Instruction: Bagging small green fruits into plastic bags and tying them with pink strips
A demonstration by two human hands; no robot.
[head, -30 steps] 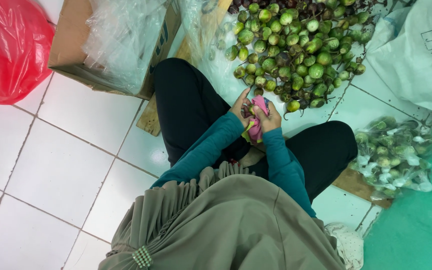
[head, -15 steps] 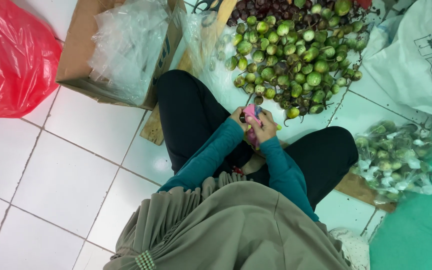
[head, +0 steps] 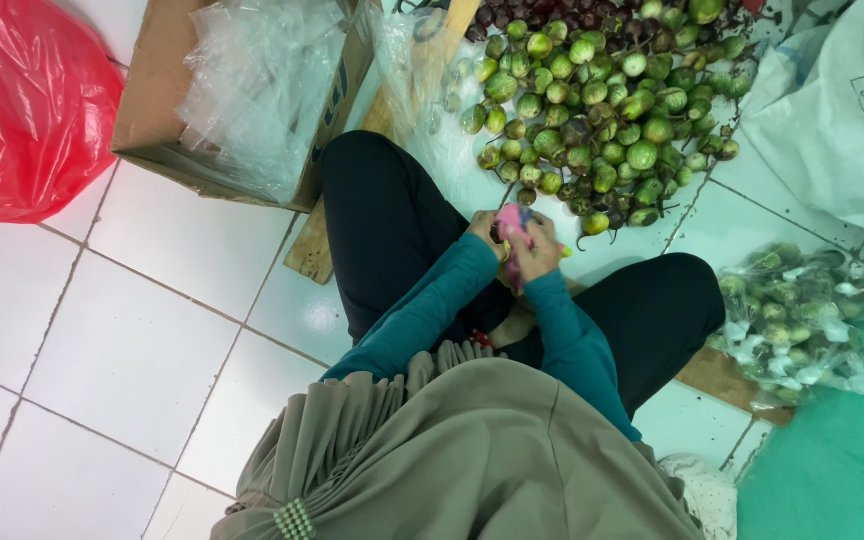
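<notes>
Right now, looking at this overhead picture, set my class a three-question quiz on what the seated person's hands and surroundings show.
1. True or false: both hands meet on a pink object in front of the lap.
2. What fills the cardboard box? A) clear plastic bags B) eggplants C) red cloth
3. What colour is the bag at the far left on the tiled floor?

Key
1. True: left hand and right hand both hold the pink object, near the pile of small round green eggplants.
2. A: clear plastic bags fill the cardboard box.
3. Red: the red bag.
</notes>
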